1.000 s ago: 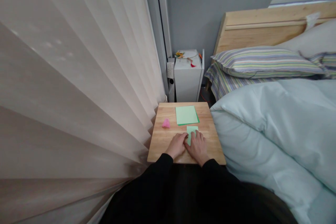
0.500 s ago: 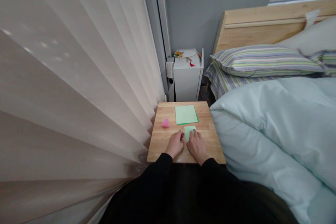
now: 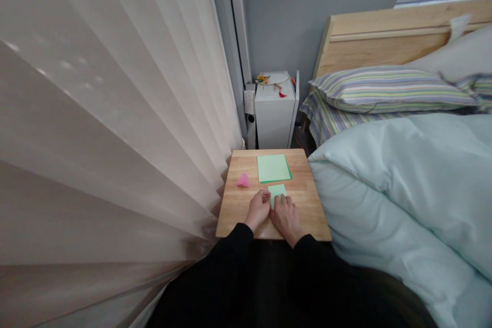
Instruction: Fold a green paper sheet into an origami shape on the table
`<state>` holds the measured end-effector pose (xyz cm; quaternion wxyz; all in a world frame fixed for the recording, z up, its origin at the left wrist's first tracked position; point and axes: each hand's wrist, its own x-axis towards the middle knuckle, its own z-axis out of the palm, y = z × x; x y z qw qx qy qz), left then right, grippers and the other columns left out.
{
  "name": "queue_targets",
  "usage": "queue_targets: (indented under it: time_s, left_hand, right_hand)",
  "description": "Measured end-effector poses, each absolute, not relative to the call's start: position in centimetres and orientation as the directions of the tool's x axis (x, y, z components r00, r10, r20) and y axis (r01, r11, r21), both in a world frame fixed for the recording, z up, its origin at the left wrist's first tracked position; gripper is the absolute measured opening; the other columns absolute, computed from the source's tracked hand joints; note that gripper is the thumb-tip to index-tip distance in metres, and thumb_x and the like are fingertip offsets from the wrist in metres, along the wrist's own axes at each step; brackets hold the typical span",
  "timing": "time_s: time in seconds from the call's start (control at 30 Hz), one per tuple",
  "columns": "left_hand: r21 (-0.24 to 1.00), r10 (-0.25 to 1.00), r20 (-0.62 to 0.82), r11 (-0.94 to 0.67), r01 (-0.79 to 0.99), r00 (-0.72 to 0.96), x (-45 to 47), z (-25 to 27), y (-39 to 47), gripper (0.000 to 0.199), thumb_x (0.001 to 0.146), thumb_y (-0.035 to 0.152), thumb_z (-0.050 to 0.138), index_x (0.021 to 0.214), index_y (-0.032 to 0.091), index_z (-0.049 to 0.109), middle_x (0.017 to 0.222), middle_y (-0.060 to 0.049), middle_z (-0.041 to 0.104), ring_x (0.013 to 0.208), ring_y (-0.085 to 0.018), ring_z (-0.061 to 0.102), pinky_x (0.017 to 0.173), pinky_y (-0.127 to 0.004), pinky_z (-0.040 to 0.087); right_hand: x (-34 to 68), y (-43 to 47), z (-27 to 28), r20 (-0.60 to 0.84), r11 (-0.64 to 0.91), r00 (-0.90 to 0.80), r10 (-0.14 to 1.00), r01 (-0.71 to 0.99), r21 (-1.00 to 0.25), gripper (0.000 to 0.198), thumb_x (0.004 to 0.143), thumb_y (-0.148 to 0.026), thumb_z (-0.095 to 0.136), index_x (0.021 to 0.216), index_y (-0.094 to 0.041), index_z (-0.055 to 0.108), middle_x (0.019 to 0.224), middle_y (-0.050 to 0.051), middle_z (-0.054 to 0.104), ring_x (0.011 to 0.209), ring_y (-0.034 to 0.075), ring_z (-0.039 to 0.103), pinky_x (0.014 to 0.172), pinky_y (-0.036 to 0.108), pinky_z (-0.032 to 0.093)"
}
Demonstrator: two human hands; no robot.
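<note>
On a small wooden table [image 3: 312,200] lies a folded piece of light green paper [image 3: 277,190], its lower part covered by my hands. My right hand [image 3: 286,215] presses on it from the right, fingers bent and close together over the paper. At its left edge, the bent fingers of my left hand [image 3: 259,210] touch the paper; the thumb's exact grip is too small to make out. Just beyond is a stack of square green paper [image 3: 273,168], light sheet on top and a darker green edge below. A pink folded paper piece [image 3: 243,180] stands to the left.
A pale pleated curtain [image 3: 154,113] hangs close along the table's left side. On the right, a bed with a light blue quilt [image 3: 384,179] and a striped pillow [image 3: 392,89] borders the table. Behind it stands a white cabinet [image 3: 274,118] with small ornaments on top.
The folded green paper has shifted slightly left and turned a little. My right hand has moved slightly left and down, and my left fingers now meet the paper's edge.
</note>
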<state>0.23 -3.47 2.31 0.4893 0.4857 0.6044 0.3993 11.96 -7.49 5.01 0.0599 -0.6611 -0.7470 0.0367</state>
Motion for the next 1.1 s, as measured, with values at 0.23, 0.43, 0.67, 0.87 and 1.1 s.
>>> queue_targets:
  time_s: [0.23,0.43,0.67,0.87,1.1]
  left_hand:
    - [0.941,0.970,-0.221,0.239,0.238,-0.102,0.3,2.7,-3.9,0.032,0.072,-0.005,0.061,0.095,0.016,0.068,0.108,-0.010,0.073,0.105,-0.020,0.068,0.102,-0.034,0.050]
    - [0.917,0.939,-0.335,0.343,0.202,-0.073,0.9,2.2,-4.2,0.025,0.078,0.008,0.069,0.100,0.017,0.069,0.081,-0.006,0.073,0.078,-0.018,0.070,0.079,-0.029,0.055]
    - [0.926,0.937,-0.348,0.342,0.159,0.012,1.0,3.0,-4.2,0.007,0.083,0.019,0.067,0.080,0.015,0.072,0.071,-0.005,0.070,0.065,-0.016,0.062,0.066,-0.025,0.048]
    - [0.940,0.943,-0.332,0.329,0.087,0.026,0.8,4.0,-4.0,0.020,0.086,0.024,0.063,0.068,0.014,0.067,0.058,0.001,0.058,0.051,-0.011,0.047,0.053,-0.022,0.035]
    - [0.906,0.906,-0.423,0.423,-0.008,-0.002,0.5,4.5,-3.9,0.016,0.081,0.026,0.071,0.072,0.014,0.066,0.060,0.001,0.058,0.050,-0.009,0.051,0.051,-0.020,0.040]
  right_hand:
    - [12.0,-7.6,5.2,0.028,0.137,-0.135,0.990,0.987,-0.083,0.022,0.096,-0.009,0.044,0.109,-0.019,0.058,0.103,0.013,0.066,0.100,0.027,0.061,0.075,0.033,0.048]
    - [12.9,-6.4,5.7,-0.048,0.083,-0.093,0.995,0.981,-0.176,0.019,0.094,-0.013,0.050,0.112,-0.016,0.056,0.103,0.014,0.070,0.103,0.028,0.063,0.074,0.032,0.047]
    - [13.1,-6.4,7.1,-0.111,0.059,-0.096,0.989,0.953,-0.296,0.018,0.098,-0.022,0.049,0.113,-0.015,0.057,0.102,0.015,0.073,0.101,0.029,0.068,0.074,0.032,0.044]
    - [13.2,-6.4,7.3,-0.134,0.047,-0.123,0.983,0.883,-0.467,0.025,0.101,-0.029,0.048,0.118,-0.014,0.059,0.109,0.016,0.074,0.100,0.027,0.071,0.078,0.031,0.044]
    - [13.5,-5.6,7.4,-0.170,0.025,-0.131,0.977,0.856,-0.516,0.030,0.099,-0.033,0.053,0.115,-0.013,0.067,0.110,0.018,0.075,0.106,0.027,0.070,0.084,0.030,0.044]
